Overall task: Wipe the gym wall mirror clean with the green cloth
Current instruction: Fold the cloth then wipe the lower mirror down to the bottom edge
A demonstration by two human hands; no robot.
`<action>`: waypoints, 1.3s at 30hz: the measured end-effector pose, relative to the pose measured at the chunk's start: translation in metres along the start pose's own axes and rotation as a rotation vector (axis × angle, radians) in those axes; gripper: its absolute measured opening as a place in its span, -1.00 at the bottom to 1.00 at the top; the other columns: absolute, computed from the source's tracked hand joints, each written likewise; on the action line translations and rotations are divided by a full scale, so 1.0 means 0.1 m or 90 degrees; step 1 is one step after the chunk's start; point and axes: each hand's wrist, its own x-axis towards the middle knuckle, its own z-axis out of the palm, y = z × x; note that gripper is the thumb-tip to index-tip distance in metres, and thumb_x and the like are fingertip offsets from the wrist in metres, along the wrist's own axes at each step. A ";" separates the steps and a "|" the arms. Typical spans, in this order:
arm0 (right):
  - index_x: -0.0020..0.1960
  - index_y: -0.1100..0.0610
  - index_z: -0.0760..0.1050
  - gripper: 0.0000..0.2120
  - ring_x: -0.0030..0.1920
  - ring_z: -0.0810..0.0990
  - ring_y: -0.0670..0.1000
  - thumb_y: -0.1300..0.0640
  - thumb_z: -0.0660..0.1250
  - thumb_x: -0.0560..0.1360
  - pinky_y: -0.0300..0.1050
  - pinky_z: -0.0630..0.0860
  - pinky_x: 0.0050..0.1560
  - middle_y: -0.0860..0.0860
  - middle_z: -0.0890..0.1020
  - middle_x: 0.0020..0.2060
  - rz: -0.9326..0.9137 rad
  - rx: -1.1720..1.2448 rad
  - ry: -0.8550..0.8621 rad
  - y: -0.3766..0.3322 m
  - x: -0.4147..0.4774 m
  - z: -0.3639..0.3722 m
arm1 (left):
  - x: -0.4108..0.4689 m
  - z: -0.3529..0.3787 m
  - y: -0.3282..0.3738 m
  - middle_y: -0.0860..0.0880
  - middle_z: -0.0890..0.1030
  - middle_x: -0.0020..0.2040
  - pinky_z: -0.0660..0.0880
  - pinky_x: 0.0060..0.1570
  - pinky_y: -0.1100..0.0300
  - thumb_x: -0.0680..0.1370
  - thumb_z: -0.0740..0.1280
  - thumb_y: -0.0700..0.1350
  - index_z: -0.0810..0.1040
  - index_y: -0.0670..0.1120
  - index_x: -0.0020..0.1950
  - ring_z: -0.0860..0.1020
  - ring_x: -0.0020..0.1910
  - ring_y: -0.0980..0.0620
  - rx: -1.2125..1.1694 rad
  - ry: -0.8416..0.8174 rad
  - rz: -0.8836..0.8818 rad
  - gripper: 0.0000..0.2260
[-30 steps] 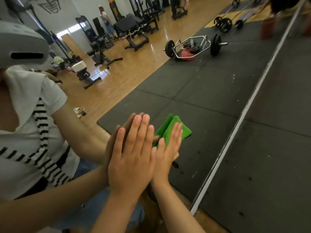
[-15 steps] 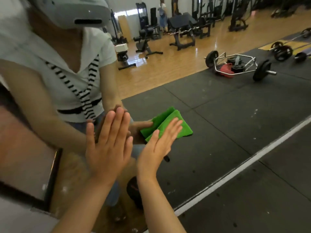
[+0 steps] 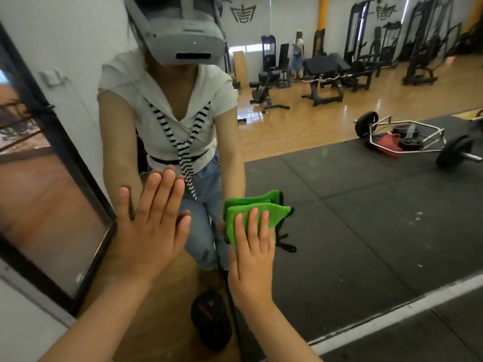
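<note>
Green cloth (image 3: 257, 214): folded, soft-napped, lying flat against the wall mirror (image 3: 366, 231), low on the glass. Its own reflection shows as a second green edge just above it. A black trim or loop hangs at its right side.

Right hand (image 3: 252, 254): fingers straight and close together, spread over the lower half of the cloth and pressing it to the glass, not curled round it.

Left hand (image 3: 153, 231): flat, fingers extended, grasping nothing. The palm is set against the mirror left of the cloth and apart from it.

Reflected figure (image 3: 172, 121): a person in a white top with a striped tie and jeans, wearing a grey headset (image 3: 183, 35).

Reflected room: trap bar (image 3: 407, 142) loaded with plates on black rubber mats (image 3: 352, 184); wooden floor (image 3: 300, 126) with benches and racks behind.

Black frame (image 3: 75, 184): slants down the left side of the view.

White strip (image 3: 392, 317): runs along the lower right.
</note>
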 end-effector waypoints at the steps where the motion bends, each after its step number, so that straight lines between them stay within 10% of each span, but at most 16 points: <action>1: 0.63 -0.07 -0.13 -0.31 0.62 -0.10 0.06 0.09 0.12 0.60 0.12 -0.04 0.55 -0.08 -0.12 0.63 -0.047 -0.020 -0.006 0.05 0.05 -0.01 | 0.01 0.00 0.00 0.01 -0.12 0.66 -0.19 0.57 -0.13 0.68 0.05 0.02 -0.04 -0.10 0.66 -0.12 0.63 0.04 0.002 0.008 0.002 -0.42; 17: 0.57 -0.01 0.21 -0.47 0.59 0.11 -0.02 0.05 0.16 0.61 0.05 -0.01 0.58 -0.05 0.20 0.56 -0.400 -0.102 0.057 0.74 0.59 -0.30 | 0.08 0.09 0.59 -0.20 -0.12 0.62 -0.21 0.58 -0.09 0.67 0.03 0.12 -0.13 -0.26 0.62 -0.17 0.62 -0.12 -0.009 0.014 -0.186 -0.31; 22: 0.58 0.05 0.20 -0.44 0.60 0.06 0.02 0.08 0.14 0.58 0.07 -0.03 0.59 0.00 0.18 0.57 -0.211 -0.027 0.185 1.05 0.74 -0.46 | -0.28 0.34 1.04 -0.22 -0.09 0.63 -0.21 0.59 0.01 0.67 0.02 0.09 -0.13 -0.24 0.62 -0.18 0.63 -0.09 -0.008 0.029 -0.158 -0.35; 30: 0.60 -0.04 0.16 -0.33 0.60 0.10 0.00 -0.02 0.21 0.50 0.02 0.05 0.56 -0.04 0.19 0.59 -0.557 -0.215 0.045 1.81 -0.45 0.18 | -0.69 0.60 1.21 -0.16 0.01 0.65 -0.08 0.59 -0.04 0.67 -0.01 0.02 0.03 -0.22 0.64 -0.04 0.64 -0.08 0.030 0.068 -0.076 -0.42; 39: 0.61 0.01 0.13 -0.41 0.61 0.00 0.04 0.03 0.06 0.58 0.07 -0.14 0.59 0.01 0.13 0.60 -0.289 -0.087 0.264 0.91 0.70 -0.11 | -0.71 0.63 1.22 -0.14 0.07 0.65 0.00 0.58 -0.07 0.68 -0.01 -0.01 0.10 -0.21 0.63 0.03 0.63 -0.07 -0.006 0.092 -0.088 -0.46</action>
